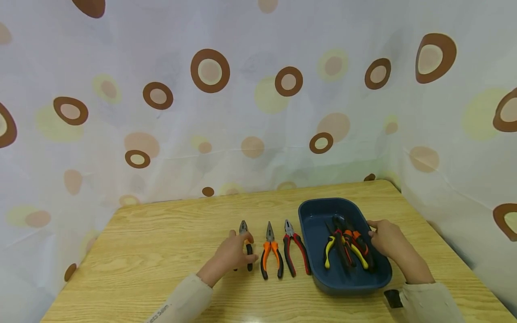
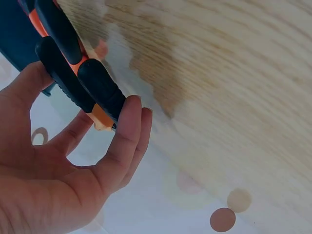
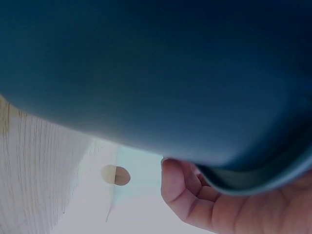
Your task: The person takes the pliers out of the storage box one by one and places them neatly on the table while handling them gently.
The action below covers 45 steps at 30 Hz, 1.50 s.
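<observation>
My left hand (image 1: 232, 255) is over the leftmost pliers (image 1: 243, 227), which have black-and-orange handles. In the left wrist view, the thumb lies against one handle and the fingertips against the other, pinching the pliers (image 2: 102, 87). Just right of them lie orange-handled long-nose pliers (image 1: 269, 246), then red-and-black pliers (image 1: 287, 251), in a row. My right hand (image 1: 389, 240) grips the right rim of a dark blue plastic bin (image 1: 319, 280). From the right wrist, fingers (image 3: 175, 183) curl at the rim of the bin (image 3: 146, 97).
Several pliers (image 1: 349, 246) with yellow, red and orange handles lie piled inside the bin. Everything stands on a wood-grain table (image 1: 161, 242). Behind and beside it hangs a white curtain (image 1: 242, 116) with brown, yellow and pink spots.
</observation>
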Motion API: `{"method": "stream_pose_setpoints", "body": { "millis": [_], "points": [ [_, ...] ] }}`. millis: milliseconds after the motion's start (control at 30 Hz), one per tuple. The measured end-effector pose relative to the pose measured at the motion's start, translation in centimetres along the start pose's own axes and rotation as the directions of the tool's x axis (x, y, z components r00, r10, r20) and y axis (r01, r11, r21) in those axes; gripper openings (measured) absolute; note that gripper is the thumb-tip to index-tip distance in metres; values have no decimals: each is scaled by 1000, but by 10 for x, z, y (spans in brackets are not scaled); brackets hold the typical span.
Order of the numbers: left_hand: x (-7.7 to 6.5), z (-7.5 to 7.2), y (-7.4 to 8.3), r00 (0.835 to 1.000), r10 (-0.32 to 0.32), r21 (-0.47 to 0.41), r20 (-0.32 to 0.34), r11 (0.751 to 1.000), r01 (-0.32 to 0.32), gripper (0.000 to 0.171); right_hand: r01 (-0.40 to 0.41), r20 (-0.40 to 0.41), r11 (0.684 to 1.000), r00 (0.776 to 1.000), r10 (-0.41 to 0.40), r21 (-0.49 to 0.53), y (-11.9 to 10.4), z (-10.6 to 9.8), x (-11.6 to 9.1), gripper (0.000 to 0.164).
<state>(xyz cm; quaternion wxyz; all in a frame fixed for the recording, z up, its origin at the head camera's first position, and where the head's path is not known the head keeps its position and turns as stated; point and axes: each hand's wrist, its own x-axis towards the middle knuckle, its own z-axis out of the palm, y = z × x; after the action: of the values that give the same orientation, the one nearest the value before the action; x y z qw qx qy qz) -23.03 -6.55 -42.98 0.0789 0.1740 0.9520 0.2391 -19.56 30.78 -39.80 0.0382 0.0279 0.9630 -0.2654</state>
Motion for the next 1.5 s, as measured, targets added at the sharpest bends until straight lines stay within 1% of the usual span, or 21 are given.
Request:
{"method": "stream_pose_setpoints", "body": {
  "millis": [300,500,633,767,900,1067,1167,1300,1500],
  "points": [
    [1,3,1,1000,10,44,-1,999,-9,36,13,-4,1000,1000,-13,-3,0,1,-2,42],
    [3,6,1,1000,-10,91,22,996,8,36,5,11,1000,1000,-5,2,-1,-1,-2,43],
    [3,6,3,999,-29,105,36,994,25,36,5,12,1000,1000,-5,-1,-2,-1,-3,43],
    [2,7,5,998,-45,115,37,993,40,28,6,12,1000,1000,-6,-10,-2,-1,-2,43],
    [1,8,6,999,-21,152,26,988,16,17,7,12,1000,1000,-7,-15,-2,0,-2,43],
    [1,11,6,1000,3,180,-1,984,-3,13,2,14,1000,1000,-2,-12,-2,0,-2,43],
    [1,11,7,1000,-6,189,-10,982,8,12,-1,14,1000,1000,1,-8,-2,0,-2,43],
    [0,11,10,1000,-23,176,3,984,22,12,-6,17,1000,1000,6,-9,-2,-1,-3,44],
    [-2,11,13,1000,-21,167,16,986,18,12,-9,23,1000,1000,9,-13,-3,-1,-3,44]
  ]
}}
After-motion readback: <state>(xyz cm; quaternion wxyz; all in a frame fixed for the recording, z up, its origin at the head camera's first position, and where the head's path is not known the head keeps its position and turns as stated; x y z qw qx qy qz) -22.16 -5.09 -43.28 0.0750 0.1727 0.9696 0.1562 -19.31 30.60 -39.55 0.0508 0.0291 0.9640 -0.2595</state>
